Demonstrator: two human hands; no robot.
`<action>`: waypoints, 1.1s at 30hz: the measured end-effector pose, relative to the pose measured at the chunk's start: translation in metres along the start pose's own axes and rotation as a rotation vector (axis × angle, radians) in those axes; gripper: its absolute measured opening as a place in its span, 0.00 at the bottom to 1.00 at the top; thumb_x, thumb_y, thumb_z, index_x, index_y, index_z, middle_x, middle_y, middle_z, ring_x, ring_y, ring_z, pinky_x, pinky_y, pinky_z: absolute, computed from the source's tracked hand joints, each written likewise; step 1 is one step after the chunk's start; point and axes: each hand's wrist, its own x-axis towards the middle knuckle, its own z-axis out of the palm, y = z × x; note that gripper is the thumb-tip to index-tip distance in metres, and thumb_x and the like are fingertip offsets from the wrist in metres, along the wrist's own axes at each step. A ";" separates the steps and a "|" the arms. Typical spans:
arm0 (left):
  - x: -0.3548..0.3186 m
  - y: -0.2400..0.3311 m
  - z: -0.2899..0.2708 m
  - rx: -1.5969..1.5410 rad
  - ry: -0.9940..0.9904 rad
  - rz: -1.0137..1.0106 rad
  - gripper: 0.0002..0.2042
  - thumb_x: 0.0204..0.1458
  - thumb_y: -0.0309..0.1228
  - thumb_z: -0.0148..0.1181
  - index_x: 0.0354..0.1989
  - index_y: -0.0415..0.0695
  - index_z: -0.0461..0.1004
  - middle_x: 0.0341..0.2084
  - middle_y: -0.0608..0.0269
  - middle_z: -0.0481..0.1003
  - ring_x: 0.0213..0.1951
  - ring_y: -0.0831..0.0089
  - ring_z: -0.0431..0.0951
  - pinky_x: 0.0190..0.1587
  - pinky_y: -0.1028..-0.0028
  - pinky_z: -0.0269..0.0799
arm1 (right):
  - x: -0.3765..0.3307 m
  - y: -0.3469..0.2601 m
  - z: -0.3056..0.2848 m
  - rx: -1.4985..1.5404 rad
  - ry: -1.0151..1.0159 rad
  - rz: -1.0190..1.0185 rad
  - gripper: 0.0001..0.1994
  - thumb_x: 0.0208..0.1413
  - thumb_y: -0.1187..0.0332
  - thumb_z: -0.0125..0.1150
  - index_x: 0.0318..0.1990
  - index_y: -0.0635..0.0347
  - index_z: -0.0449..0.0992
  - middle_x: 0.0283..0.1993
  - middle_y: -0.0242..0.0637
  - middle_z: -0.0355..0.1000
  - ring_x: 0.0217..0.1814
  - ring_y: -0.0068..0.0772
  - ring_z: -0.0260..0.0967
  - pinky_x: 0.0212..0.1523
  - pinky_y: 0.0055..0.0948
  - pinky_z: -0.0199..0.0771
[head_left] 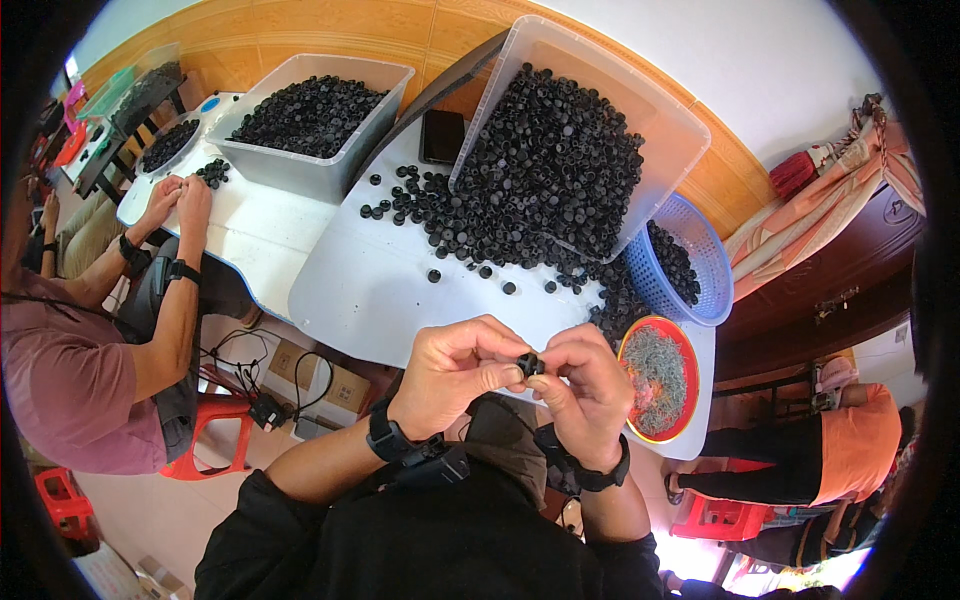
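A small round black cap (530, 365) is pinched between both hands, just in front of the table's near edge. My left hand (460, 370) grips it from the left with thumb and forefinger. From the right, my right hand (588, 385) closes thumb and fingers on it; whether those fingers also hold something tiny cannot be made out. Beyond my hands, many loose black caps (450, 215) lie on the white table (370, 310), spilling from a tipped clear plastic bin (655, 100). Right beside my right hand stands a red bowl with a yellow rim (692, 385), filled with small silvery metal pieces (655, 375).
A blue plastic basket (715, 285) with black caps stands right of the bin. A black phone (442, 137) lies at the back. To the left, a co-worker (80, 370) sits at an adjoining table by another cap-filled bin (345, 170). Red stools (215, 435) stand on the floor.
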 end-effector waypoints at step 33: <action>0.002 0.000 0.002 0.075 0.033 0.042 0.06 0.46 0.15 0.56 0.34 0.34 0.74 0.34 0.54 0.72 0.33 0.72 0.75 0.35 0.77 0.76 | 0.006 -0.011 -0.011 -0.108 -0.110 0.028 0.09 0.41 0.81 0.63 0.33 0.64 0.73 0.28 0.37 0.69 0.26 0.26 0.69 0.25 0.20 0.68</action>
